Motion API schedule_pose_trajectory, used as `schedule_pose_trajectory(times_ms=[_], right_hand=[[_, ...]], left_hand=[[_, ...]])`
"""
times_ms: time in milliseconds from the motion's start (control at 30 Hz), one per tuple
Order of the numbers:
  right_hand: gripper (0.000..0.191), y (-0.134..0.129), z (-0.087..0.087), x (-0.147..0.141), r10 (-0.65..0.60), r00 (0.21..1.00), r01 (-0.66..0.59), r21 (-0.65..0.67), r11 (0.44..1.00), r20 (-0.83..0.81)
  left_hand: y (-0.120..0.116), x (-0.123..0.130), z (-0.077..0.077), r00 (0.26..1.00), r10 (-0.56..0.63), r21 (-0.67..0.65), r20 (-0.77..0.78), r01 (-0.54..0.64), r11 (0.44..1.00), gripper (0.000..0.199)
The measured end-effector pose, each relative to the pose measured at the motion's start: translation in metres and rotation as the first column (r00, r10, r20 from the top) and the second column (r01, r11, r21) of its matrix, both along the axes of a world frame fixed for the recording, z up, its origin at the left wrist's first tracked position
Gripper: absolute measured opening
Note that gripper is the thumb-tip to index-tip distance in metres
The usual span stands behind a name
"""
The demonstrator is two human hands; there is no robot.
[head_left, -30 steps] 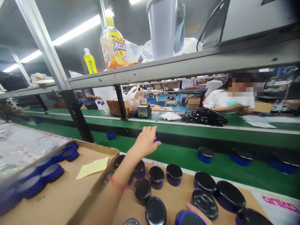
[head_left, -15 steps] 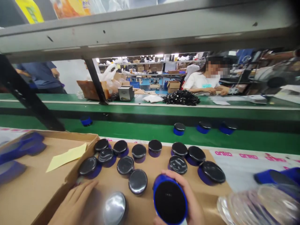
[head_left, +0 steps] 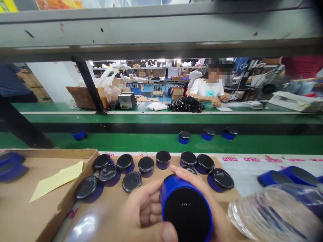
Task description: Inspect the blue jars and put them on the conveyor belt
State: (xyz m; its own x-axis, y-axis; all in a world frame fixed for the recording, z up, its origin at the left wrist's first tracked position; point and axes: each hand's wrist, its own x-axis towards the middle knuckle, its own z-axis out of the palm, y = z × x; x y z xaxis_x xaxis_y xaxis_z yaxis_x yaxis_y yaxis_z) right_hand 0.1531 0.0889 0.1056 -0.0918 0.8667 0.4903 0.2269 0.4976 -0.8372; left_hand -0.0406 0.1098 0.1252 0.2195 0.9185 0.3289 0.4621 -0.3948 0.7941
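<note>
A blue cylinder with a black face is held up close at the bottom centre, its face turned toward me. My left hand grips its left side, the thumb over the lower edge of the face. Around the top and right side wraps my right hand. Several blue cylinders with shiny black tops stand behind on brown cardboard, among them one at the back and one to the right. A blurred shiny round top lies low at the left.
An open cardboard box with yellow paper is at left. Stacked clear plastic pieces lie at right, near more blue cylinders. Others stand on the green belt. An overhead shelf crosses above; a person sits opposite.
My left hand has moved right from the cardboard and taken hold of the cylinder, which my right hand was holding. The camera view has shifted a little to the right.
</note>
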Motion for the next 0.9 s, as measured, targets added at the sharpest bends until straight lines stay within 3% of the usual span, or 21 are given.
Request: schedule_pose_trajectory(times_ms=[67, 133, 200, 267, 467, 633, 733, 900], right_hand=[[0.064, 0.003, -0.001, -0.003, 0.007, 1.0, -0.007, 0.007, 1.0, 0.004], [0.067, 0.004, -0.003, -0.006, 0.037, 0.999, -0.038, -0.031, 0.999, -0.016], [0.065, 0.004, -0.005, -0.006, 0.067, 0.996, -0.072, -0.093, 0.993, -0.051], [0.062, 0.004, -0.008, -0.004, 0.088, 0.994, -0.095, -0.129, 0.987, -0.058], [0.059, 0.005, -0.015, 0.007, 0.177, 0.984, -0.176, -0.114, 0.978, 0.001], [0.06, 0.007, -0.019, 0.012, 0.152, 0.988, -0.148, -0.099, 0.984, 0.033], [0.055, 0.012, -0.02, 0.014, 0.117, 0.991, -0.117, -0.004, 0.993, 0.06], [0.046, 0.017, -0.021, 0.015, 0.057, 0.998, -0.06, 0.108, 0.992, 0.03]], left_hand=[[0.003, 0.006, 0.002, 0.968, -0.128, -0.207, 0.214, 0.173, 0.963, 0.08], [0.007, 0.01, 0.003, 0.85, -0.203, -0.388, 0.486, 0.418, 0.821, 0.077], [0.01, 0.012, 0.003, 0.73, -0.155, -0.475, 0.666, 0.574, 0.667, 0.074], [0.013, 0.012, 0.001, 0.677, -0.078, -0.512, 0.732, 0.621, 0.593, 0.075], [0.016, 0.007, -0.01, 0.658, -0.084, -0.523, 0.749, 0.664, 0.534, 0.069], [0.019, 0.004, -0.022, 0.639, -0.117, -0.508, 0.76, 0.697, 0.506, 0.065], [0.019, 0.004, -0.027, 0.653, -0.09, -0.509, 0.752, 0.662, 0.551, 0.062], [0.012, 0.011, -0.029, 0.601, -0.067, -0.437, 0.797, 0.649, 0.622, 0.054]])
